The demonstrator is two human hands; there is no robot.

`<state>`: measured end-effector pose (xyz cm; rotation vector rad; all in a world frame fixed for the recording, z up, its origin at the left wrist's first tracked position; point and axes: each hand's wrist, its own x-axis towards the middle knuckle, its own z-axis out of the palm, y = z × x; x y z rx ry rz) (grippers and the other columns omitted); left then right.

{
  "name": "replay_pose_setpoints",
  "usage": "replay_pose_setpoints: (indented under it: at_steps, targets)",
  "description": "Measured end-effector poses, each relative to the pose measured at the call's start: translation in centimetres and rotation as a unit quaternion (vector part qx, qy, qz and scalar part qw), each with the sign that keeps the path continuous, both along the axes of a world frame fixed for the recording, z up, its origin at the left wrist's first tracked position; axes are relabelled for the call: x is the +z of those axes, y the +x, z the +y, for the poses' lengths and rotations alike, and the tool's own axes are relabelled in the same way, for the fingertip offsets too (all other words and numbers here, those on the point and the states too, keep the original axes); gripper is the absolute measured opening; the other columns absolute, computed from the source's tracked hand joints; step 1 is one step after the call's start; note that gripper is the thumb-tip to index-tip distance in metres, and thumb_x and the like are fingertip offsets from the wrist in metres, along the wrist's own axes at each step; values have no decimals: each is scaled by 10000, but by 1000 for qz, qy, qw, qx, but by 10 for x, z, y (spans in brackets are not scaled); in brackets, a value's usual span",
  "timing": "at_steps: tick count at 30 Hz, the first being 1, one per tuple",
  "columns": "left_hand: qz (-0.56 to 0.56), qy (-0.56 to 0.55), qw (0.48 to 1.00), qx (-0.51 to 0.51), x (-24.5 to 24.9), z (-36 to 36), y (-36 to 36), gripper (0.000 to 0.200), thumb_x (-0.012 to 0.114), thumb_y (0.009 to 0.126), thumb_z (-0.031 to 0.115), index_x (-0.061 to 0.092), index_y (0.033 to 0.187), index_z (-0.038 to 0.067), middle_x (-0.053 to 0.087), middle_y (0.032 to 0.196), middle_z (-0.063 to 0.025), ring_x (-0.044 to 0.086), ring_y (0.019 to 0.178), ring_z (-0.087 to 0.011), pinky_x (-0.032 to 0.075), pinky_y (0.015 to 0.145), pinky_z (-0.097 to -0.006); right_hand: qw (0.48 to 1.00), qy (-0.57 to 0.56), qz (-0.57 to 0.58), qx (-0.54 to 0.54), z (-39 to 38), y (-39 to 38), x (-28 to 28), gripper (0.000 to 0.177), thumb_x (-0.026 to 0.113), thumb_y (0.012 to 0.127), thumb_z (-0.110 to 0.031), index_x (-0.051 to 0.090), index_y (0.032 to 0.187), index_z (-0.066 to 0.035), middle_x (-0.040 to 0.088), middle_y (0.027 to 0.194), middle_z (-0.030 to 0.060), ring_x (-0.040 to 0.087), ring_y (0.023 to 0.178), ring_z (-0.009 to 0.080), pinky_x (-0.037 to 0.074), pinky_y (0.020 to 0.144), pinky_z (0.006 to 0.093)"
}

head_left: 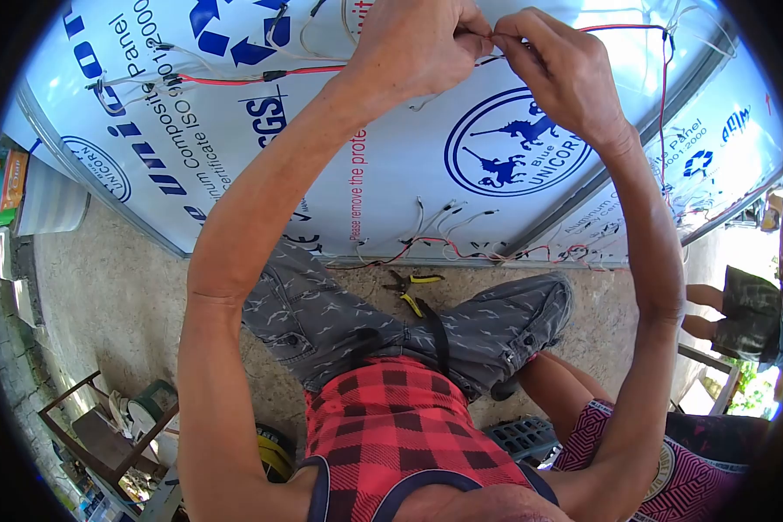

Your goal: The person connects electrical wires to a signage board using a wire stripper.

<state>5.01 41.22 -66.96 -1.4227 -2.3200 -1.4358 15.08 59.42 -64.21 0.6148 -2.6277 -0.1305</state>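
Observation:
My left hand (422,48) and my right hand (565,74) are raised side by side in front of a white panel (383,174) with blue and red print. Between them, the fingertips of both hands pinch a thin red and black wire (622,27). Its exact end or joint is hidden by the fingers. To the left, the wire runs along the panel past a black-wrapped joint (274,76). Several clear leads with small dark tips stick out around it. Yellow-handled pliers (411,291) lie on the ground between my legs, below the panel.
A second wire run (435,242) with short leads follows the panel's lower edge. Metal framing (574,209) crosses the panel's right side. Beside me on the right sits a person in patterned shorts (670,478); another person's legs (705,313) stand beyond. A metal-framed stand (104,435) is lower left.

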Motion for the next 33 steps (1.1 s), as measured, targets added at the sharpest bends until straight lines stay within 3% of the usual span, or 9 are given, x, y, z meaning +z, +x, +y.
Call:
replay_pose_setpoints:
  at_steps: [2,8,11,22,30,32,33]
  targets:
    - [55,33,998,8,-8,5,0,91,734,779,95,747,793,6,675,695,-201,651,604,-332,494,592,-402,988,-147,-30,-32,-16,0,11,50,651,860,-9,601,859,-4,655,699,127,651,564,276,521,525,371]
    - [112,82,990,19,-15,6,6,121,733,751,120,725,763,0,654,686,-184,627,621,-368,484,598,-429,980,-179,-60,-65,-18,0,13,73,591,892,-45,593,857,19,650,643,160,650,547,295,510,529,393]
    - [132,99,986,22,-14,5,7,131,738,758,132,720,742,3,659,687,-170,642,651,-355,493,621,-438,968,-193,-93,-127,-18,0,13,106,587,916,-69,605,875,28,656,654,162,658,560,281,515,541,387]
    - [218,84,969,76,-20,10,11,155,727,770,153,710,683,26,647,668,-164,629,641,-358,504,619,-462,962,-221,-98,-127,-20,0,14,139,603,947,-86,627,893,40,670,690,159,654,584,257,503,546,378]
    - [156,103,981,44,-18,11,4,100,722,746,94,722,689,12,622,625,-197,622,584,-358,485,580,-442,933,-311,-116,-138,-10,3,4,106,639,971,-81,657,962,23,690,751,123,618,580,162,491,535,327]
    - [136,95,986,31,-17,9,4,90,729,745,98,742,713,15,630,633,-204,623,575,-357,483,574,-439,973,-226,33,-29,4,3,-16,102,651,975,-87,656,998,12,712,813,107,619,601,142,502,543,307]
    - [134,88,987,29,-16,9,3,90,731,746,104,751,726,18,640,646,-203,624,575,-356,485,572,-441,986,-160,27,-43,-3,12,-5,164,645,984,-99,637,1105,11,735,864,91,694,667,185,542,571,298]
